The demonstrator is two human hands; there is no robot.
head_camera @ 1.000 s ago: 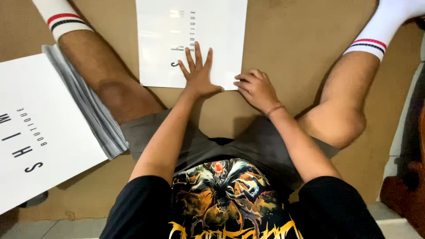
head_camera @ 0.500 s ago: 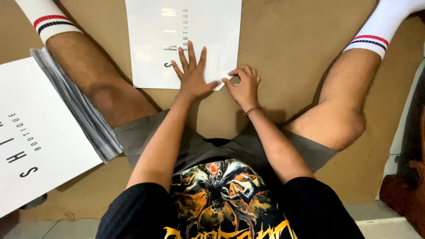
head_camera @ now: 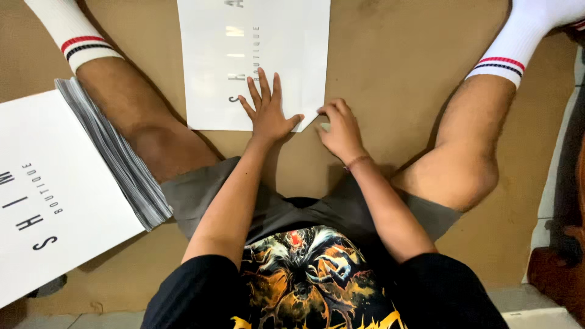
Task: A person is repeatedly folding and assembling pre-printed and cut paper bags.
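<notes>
My left hand [head_camera: 268,113] is spread flat pinning the white sheet [head_camera: 256,55] while my right hand [head_camera: 340,129] pinches its corner, so a sloppy pull could easily crease it crooked.

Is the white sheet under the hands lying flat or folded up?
Mostly flat: the white printed sheet lies spread on the brown cardboard, left hand pressing it. The right hand pinches its near corner, bent up.
</notes>
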